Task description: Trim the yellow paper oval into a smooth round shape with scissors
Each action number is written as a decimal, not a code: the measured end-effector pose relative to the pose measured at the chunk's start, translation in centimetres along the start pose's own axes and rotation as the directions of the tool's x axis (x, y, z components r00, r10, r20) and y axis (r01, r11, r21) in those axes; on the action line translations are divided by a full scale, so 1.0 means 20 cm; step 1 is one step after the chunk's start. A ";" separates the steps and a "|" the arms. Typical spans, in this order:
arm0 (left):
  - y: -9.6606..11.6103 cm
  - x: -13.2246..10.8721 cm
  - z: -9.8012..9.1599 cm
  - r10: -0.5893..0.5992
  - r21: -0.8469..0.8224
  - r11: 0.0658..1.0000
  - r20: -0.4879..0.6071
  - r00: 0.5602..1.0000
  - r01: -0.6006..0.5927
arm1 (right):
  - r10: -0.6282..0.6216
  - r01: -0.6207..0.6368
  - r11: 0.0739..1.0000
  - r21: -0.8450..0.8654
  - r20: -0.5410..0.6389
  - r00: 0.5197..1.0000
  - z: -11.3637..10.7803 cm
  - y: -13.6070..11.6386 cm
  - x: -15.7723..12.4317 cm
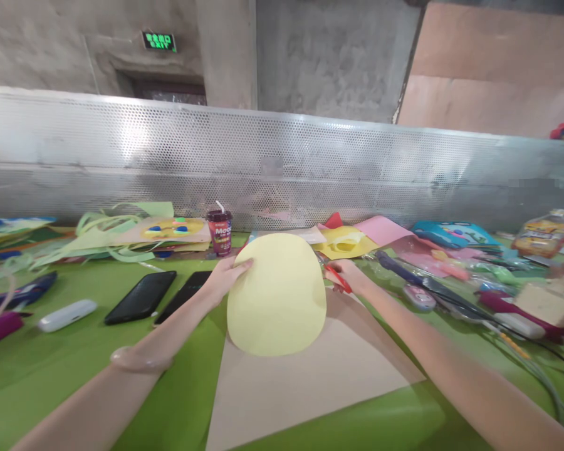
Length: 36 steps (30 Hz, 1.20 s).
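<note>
Green tabletop [183, 394], pictured w/ its far edge against a perforated metal screen [286, 144]: a beige sheet [286, 401] lies slanted across the middle, toward the near edge. Above it, approx. center, a yellow paper [277, 300] w/ rounded outline is held up, facing the wearer. The left hand [228, 275] pinches its left rim, thumb in front; the right hand [350, 275], by the opposite rim, is closed round a red tool [342, 282], prob. scissors. Whether that tool touches the paper can't be told. Good handling here likely means a light pinch, w/o creasing, turning the paper rather than twisting the right wrist, & keeping left fingers well clear of any blade.

Also on the tabletop: green paper strips [98, 228] heaped toward the far left corner; a yellow sheet [343, 241] & pink sheet [385, 228] along the far edge, rt. of center. A black phone [141, 297] lies toward the left edge; a second phone [184, 297], partly hidden by the left forearm, could get bumped, as could the lidded cup [222, 238] nr. the far edge.
</note>
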<state>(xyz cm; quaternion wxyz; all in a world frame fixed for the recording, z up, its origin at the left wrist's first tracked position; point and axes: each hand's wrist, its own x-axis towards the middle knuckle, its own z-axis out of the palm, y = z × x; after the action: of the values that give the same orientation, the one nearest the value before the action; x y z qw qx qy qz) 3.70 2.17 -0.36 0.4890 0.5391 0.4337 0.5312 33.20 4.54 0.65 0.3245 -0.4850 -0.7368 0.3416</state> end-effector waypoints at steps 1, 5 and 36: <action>0.00 0.00 0.00 0.003 0.004 1.000 -0.004 1.000 -0.003 | 0.002 -0.002 1.000 -0.005 -0.005 1.000 0.00 0.00 0.00; -0.01 0.01 -0.01 0.011 0.031 0.999 -0.020 1.000 -0.010 | 0.006 -0.006 1.000 -0.014 -0.021 1.000 0.00 0.02 0.01; -0.04 0.03 -0.03 0.082 0.120 0.990 -0.017 0.996 -0.080 | 0.015 -0.015 1.000 0.012 -0.024 1.000 0.00 -0.01 0.01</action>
<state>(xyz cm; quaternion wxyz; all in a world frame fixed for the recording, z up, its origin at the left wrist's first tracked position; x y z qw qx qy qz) 3.22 2.95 -1.04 0.4293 0.5786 0.4476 0.5297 32.99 4.56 0.83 0.3338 -0.4927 -0.7270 0.3426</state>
